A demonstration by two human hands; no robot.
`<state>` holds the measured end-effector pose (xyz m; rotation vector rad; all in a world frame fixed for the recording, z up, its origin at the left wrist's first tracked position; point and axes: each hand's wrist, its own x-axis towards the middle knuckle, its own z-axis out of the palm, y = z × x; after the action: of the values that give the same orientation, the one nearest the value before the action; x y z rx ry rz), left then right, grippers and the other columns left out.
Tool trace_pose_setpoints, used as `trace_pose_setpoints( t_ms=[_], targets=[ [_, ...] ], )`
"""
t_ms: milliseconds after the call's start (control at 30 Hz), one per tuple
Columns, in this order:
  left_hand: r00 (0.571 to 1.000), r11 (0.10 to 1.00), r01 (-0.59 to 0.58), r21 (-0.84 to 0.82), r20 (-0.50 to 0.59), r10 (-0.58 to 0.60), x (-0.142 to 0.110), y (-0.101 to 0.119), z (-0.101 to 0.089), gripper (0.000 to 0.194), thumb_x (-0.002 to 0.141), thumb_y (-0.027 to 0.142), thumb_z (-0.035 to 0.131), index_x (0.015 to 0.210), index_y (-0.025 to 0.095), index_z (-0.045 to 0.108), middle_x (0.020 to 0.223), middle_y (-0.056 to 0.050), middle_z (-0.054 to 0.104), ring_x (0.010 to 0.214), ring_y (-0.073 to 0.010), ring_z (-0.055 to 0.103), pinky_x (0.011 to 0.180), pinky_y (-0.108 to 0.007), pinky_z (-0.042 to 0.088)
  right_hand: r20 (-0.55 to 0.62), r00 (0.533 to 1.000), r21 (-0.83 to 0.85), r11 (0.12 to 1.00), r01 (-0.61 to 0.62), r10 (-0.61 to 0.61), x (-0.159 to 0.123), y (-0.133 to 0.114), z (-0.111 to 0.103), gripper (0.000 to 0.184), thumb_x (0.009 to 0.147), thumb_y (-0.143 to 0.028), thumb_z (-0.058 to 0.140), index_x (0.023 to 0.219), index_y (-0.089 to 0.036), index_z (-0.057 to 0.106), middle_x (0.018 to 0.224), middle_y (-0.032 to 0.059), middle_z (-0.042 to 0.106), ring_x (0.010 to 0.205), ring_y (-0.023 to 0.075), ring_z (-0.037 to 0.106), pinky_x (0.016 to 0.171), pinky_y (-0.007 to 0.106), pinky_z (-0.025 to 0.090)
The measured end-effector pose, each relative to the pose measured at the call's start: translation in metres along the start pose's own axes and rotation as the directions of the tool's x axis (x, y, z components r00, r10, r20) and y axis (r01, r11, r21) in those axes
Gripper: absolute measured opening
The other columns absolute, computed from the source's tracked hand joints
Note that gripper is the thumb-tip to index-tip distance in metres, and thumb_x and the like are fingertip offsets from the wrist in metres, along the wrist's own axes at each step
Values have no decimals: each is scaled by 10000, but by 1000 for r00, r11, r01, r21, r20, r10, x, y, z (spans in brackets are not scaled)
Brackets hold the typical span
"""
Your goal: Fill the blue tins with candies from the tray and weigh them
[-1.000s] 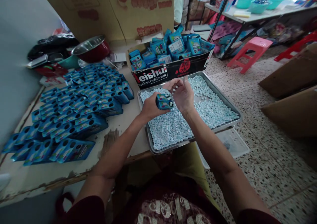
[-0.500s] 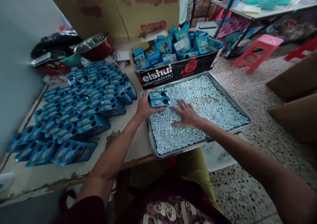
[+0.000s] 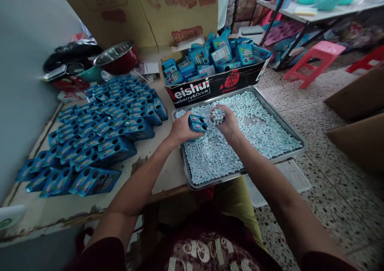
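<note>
My left hand [image 3: 180, 130] is closed around two small blue boxes [image 3: 197, 123], their round openings turned toward my right hand. My right hand [image 3: 225, 121] is cupped and closed on a handful of pale blue candies [image 3: 218, 115], held just right of the boxes. Both hands hover over the near left part of a metal tray [image 3: 295, 133] covered with the same pale blue candies [image 3: 255, 127].
Rows of blue boxes [image 3: 99, 135] lie on the worn table [image 3: 90, 207] to the left. A cardboard carton [image 3: 216, 83] of blue boxes stands behind the tray. A red metal bowl [image 3: 117, 57] sits at the back left. A pink stool [image 3: 312, 57] stands on the floor at right.
My right hand, which lay flat on the candies in the tray, has scooped up a handful and risen beside the boxes. My left hand has tilted the boxes toward it.
</note>
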<state>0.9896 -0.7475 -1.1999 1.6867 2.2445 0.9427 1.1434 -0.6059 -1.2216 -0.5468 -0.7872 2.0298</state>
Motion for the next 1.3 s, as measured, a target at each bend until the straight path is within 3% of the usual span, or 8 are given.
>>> trace_pose_setpoints(
  t_ms=[200, 467, 700, 800, 933, 1000, 1167, 1300],
  targets=[
    [999, 1000, -15, -22, 28, 15, -3, 16, -2, 729, 520, 551, 1045, 1014, 279, 583, 896, -33, 717, 943, -371, 756, 808, -444, 590, 111, 988, 19, 994, 108, -110, -8, -7, 38, 395, 898, -623, 763, 854, -245, 656, 839, 8, 706, 760, 170, 672, 720, 342, 639],
    [1000, 997, 19, -77, -15, -20, -6, 21, 2, 692, 540, 493, 1047, 1014, 275, 592, 939, -23, 749, 984, -361, 760, 796, -411, 571, 216, 971, -152, 978, 141, -106, -33, -16, 45, 503, 979, -754, 639, 937, -266, 754, 793, 29, 706, 907, 223, 732, 806, 371, 648],
    [985, 952, 17, -304, -156, -68, -3, 15, 14, 763, 570, 464, 1056, 1138, 263, 588, 1099, -41, 775, 1128, -333, 761, 963, -444, 612, 183, 965, -267, 935, 232, -187, -28, -34, 5, 471, 943, -755, 677, 1023, -304, 786, 986, 46, 772, 1145, 268, 723, 948, 444, 626],
    [998, 902, -35, -431, -56, 12, -8, 7, 13, 794, 572, 463, 1058, 1174, 255, 584, 1091, -35, 783, 1083, -308, 778, 989, -456, 626, 177, 946, -621, 715, 322, -272, -12, -44, -39, 438, 835, -668, 831, 1058, -293, 802, 1203, 76, 758, 1299, 320, 656, 1085, 524, 566],
    [1000, 853, -21, -522, 3, 26, -16, -3, 12, 891, 521, 537, 1069, 1201, 251, 570, 1137, -56, 783, 1107, -318, 779, 987, -456, 636, 257, 955, -964, 23, 263, -148, 8, -44, -76, 716, 721, -659, 937, 1286, -247, 785, 1580, 193, 562, 1517, 494, 449, 1253, 699, 382],
    [999, 841, -18, -541, 31, 42, -20, -5, 10, 916, 508, 593, 1059, 1201, 254, 564, 1140, -62, 774, 1099, -321, 777, 957, -447, 640, 241, 968, -955, -193, 224, -71, 16, -34, -76, 871, 764, -723, 899, 1476, -266, 692, 1666, 212, 476, 1567, 538, 362, 1278, 748, 306],
    [991, 946, -48, -320, 104, 86, -29, 4, -6, 768, 592, 515, 1026, 1177, 261, 597, 1033, -23, 759, 970, -280, 759, 883, -395, 617, 314, 949, -891, -352, 287, -21, 22, 0, -53, 751, 904, -715, 778, 1494, -264, 667, 1528, 209, 583, 1465, 524, 443, 1223, 720, 360],
    [998, 999, -31, 17, 54, 30, -25, 17, -19, 684, 604, 434, 1013, 1138, 258, 622, 1029, -46, 751, 990, -322, 749, 844, -393, 575, 365, 930, -883, -297, 363, 51, 14, 14, -49, 471, 871, -444, 828, 1258, -184, 758, 1329, 203, 685, 1349, 453, 551, 1149, 573, 465]
  ],
)
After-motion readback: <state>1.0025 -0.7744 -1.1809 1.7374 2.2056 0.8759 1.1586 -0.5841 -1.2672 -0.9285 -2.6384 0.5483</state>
